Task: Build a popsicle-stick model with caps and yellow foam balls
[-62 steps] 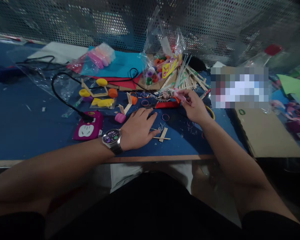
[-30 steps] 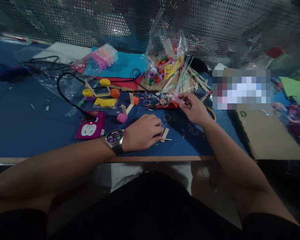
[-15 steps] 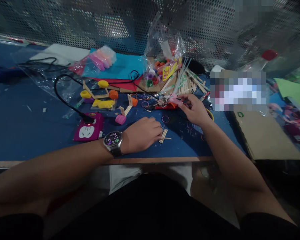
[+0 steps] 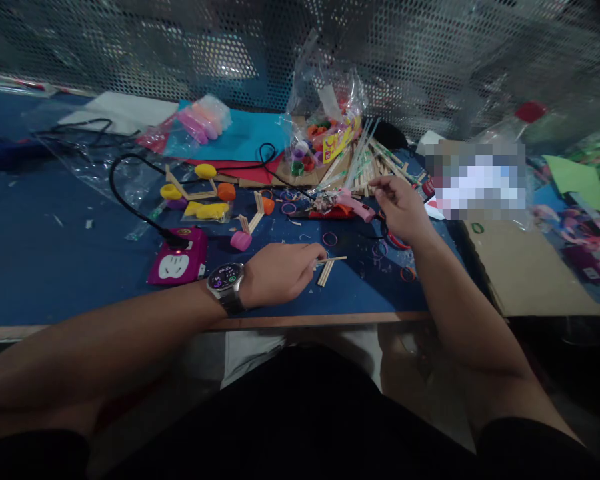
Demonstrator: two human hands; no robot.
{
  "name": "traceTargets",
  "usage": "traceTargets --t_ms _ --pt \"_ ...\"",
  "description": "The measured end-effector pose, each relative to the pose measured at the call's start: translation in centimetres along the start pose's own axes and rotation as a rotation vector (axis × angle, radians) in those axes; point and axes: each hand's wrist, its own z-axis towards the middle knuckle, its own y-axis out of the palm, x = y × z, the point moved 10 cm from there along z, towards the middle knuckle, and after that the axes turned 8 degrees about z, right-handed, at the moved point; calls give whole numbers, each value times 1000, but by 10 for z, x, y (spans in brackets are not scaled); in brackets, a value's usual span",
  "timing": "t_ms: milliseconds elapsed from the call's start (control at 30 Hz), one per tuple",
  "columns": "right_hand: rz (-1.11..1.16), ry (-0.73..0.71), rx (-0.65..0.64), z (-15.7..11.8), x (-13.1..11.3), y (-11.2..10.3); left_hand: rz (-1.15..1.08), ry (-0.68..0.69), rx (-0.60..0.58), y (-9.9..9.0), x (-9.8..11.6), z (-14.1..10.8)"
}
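My left hand (image 4: pixel 287 272), a watch on its wrist, pinches a thin wooden stick (image 4: pixel 336 259) that points to the right. Several short sticks (image 4: pixel 325 273) lie side by side on the blue table just below it. My right hand (image 4: pixel 397 207) hovers at the near edge of a pile of wooden sticks (image 4: pixel 363 175), thumb and fingers loosely apart, with nothing visible in them. Left of that hand, a pink glue gun (image 4: pixel 356 203) rests on the table with its nozzle end by a clump of dried glue.
A purple power socket (image 4: pixel 177 257) with a black cord sits at left. Stick frames with coloured caps (image 4: pixel 241 240) stand near the middle. Behind are a plastic bag of caps (image 4: pixel 325 137) and blue sheets (image 4: pixel 255 130). Cardboard (image 4: pixel 520 273) lies at right; rubber bands are scattered about.
My right hand has let go of the glue gun and moved slightly right, off its handle. The stick in my left hand has been raised and turned a little.
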Motion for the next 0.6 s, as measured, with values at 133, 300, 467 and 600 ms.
traceTargets --t_ms 133,300,467,600 --pt "-159 -39 -57 2 -17 -25 -32 -13 72 -5 -5 0" --pt "-303 -18 -153 -15 -21 -37 -198 80 356 -35 1 -8" --pt "-461 164 -198 -36 29 -43 -478 158 664 -62 2 -29" --pt "-595 162 -232 -48 60 -41 -402 249 707 -67 11 -34"
